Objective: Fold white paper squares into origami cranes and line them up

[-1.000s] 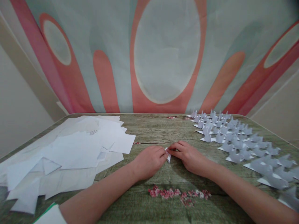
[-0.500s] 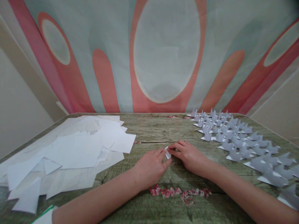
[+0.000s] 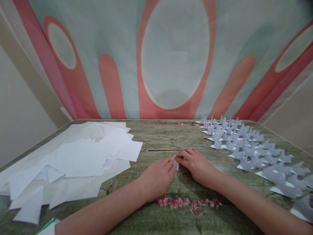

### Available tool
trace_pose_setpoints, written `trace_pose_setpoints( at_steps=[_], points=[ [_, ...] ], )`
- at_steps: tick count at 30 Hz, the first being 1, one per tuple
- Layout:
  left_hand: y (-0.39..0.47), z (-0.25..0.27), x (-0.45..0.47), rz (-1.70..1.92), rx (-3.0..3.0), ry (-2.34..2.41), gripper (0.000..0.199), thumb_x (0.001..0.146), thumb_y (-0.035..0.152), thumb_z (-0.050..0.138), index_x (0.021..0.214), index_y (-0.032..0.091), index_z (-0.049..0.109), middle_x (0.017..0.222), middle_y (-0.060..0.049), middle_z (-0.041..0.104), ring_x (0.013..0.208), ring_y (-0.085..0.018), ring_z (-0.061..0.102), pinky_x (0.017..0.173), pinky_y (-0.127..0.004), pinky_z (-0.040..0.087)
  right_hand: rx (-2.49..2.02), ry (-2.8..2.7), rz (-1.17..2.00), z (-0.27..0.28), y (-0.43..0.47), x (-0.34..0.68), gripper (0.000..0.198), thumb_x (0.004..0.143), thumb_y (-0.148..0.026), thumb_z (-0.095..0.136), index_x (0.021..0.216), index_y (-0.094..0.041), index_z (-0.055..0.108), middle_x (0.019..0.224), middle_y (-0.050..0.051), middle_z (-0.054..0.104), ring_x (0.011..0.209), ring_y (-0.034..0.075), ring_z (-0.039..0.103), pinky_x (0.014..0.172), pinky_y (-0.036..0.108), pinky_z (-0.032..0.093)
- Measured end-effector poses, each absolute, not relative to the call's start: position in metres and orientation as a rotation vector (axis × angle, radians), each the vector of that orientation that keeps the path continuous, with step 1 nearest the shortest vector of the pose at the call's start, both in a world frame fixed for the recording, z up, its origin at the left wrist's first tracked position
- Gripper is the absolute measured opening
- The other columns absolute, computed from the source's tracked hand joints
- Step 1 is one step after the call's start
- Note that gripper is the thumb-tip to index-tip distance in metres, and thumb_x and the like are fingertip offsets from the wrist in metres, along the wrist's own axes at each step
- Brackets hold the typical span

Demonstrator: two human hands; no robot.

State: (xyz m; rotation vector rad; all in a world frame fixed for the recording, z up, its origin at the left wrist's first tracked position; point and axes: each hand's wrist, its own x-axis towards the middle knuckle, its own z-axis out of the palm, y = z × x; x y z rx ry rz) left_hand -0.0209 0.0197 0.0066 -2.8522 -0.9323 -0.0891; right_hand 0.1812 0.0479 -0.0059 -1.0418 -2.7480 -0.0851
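A small folded piece of white paper (image 3: 177, 165) is at the middle of the table, between my two hands. From the left, my left hand (image 3: 158, 178) presses its fingers over the paper's left side. The thumb and fingertips of my right hand (image 3: 195, 164) pinch the paper's upper right edge. Most of the paper is hidden under the fingers, so its full shape cannot be made out.
White paper sheets (image 3: 80, 156) lie in a loose pile on the left, with folded pieces at its near side. Several small folded white paper figures (image 3: 245, 163) stand in rows on the right. The wood-patterned table (image 3: 161, 133) has pink flower prints; a patterned backdrop (image 3: 174, 58) hangs behind.
My left thumb has drawn in from the paper's lower edge, and the left fingers now lie further over the paper. The right hand stays almost in place. The view has shifted slightly.
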Motion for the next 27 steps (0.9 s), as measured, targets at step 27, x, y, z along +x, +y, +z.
trace_pose_setpoints(
  at_steps=[27],
  points=[
    [0.034, 0.019, -0.024, -0.273, -3.04, -1.268, 0.061, 0.068, 0.001, 0.044, 0.126, 0.017, 0.036, 0.115, -0.009, 0.057, 0.107, -0.02, 0.052, 0.091, -0.034, 0.041, -1.042, -2.921, 0.041, 0.007, 0.028, 0.184, 0.049, 0.082, -0.013, 0.044, 0.13, -0.022, 0.041, 0.136, 0.015, 0.038, 0.123, 0.028, 0.035, 0.094, 0.046, 0.035]
  ],
)
